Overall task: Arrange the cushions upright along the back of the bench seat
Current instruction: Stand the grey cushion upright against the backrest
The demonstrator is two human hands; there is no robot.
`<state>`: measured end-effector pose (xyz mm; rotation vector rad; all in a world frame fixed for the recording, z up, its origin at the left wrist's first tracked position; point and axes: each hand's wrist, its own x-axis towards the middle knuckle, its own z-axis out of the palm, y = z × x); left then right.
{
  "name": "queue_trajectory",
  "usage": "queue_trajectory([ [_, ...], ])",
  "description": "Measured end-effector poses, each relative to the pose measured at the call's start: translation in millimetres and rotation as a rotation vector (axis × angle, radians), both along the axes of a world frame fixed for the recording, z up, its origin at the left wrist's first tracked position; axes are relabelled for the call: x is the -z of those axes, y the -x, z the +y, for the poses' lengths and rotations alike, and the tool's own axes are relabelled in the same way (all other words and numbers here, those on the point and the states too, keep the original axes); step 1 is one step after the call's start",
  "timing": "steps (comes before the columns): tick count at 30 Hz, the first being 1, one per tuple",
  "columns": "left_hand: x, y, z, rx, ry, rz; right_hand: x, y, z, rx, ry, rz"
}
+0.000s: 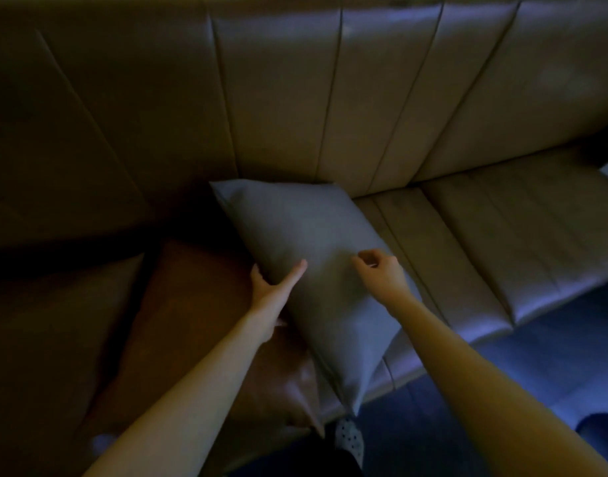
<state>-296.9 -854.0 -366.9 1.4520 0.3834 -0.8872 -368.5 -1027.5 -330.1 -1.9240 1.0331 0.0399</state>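
two hands are working on one grey cushion (316,270) in the dim light i am watching through. it is lying tilted across the bench seat (485,235), its far corner touching the padded backrest (278,91) and its near corner hanging over the seat's front edge, so it is leaning rather than standing upright. my left hand (271,287) is gripping the cushion's left edge, thumb stretched out across the front face and fingers wrapping behind, out of sight. my right hand (382,270) is sitting over the cushion's right side, fingers curling loosely with thumb and forefinger drawing close together; it may be pinching the fabric, but i cannot tell in this murk whether it is actually holding anything. a brown cushion (192,321) is lying flat just beside the grey one on its left, with the grey one overlapping its right edge. another dark cushion (54,339) is lying further left, barely showing in the shadow. the seat to the right of the grey cushion is showing bare leather panels and catching a bluish sheen. below the front edge, blue floor (468,407) is showing, and a spotted piece of cloth (349,438) is peeking in at the bottom near the cushion's lowest corner.
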Motion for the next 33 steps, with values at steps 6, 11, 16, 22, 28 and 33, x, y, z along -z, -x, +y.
queue_trajectory([
  [6,19.7,-4.9,-34.9,-0.193,-0.094,0.006,55.8,-9.1,-97.0,-0.082,-0.110,0.160],
  [11,35.5,-7.6,-32.9,-0.218,-0.083,-0.023,90.3,-14.7,-155.3,-0.067,-0.201,0.246],
  [16,38.7,-9.8,-29.9,-0.218,-0.055,-0.022,133.6,-26.5,-178.9,-0.006,-0.288,0.248],
  [22,32.4,-4.4,-36.4,-0.245,-0.054,-0.054,154.8,-25.8,-182.5,0.097,-0.398,0.215],
  [28,22.2,11.5,-84.1,-0.217,0.087,-0.098,127.1,-0.4,-235.4,0.220,-0.349,0.139],
  [33,38.4,17.1,-152.3,-0.087,0.238,0.039,93.0,28.9,-307.3,0.298,-0.132,0.069],
])
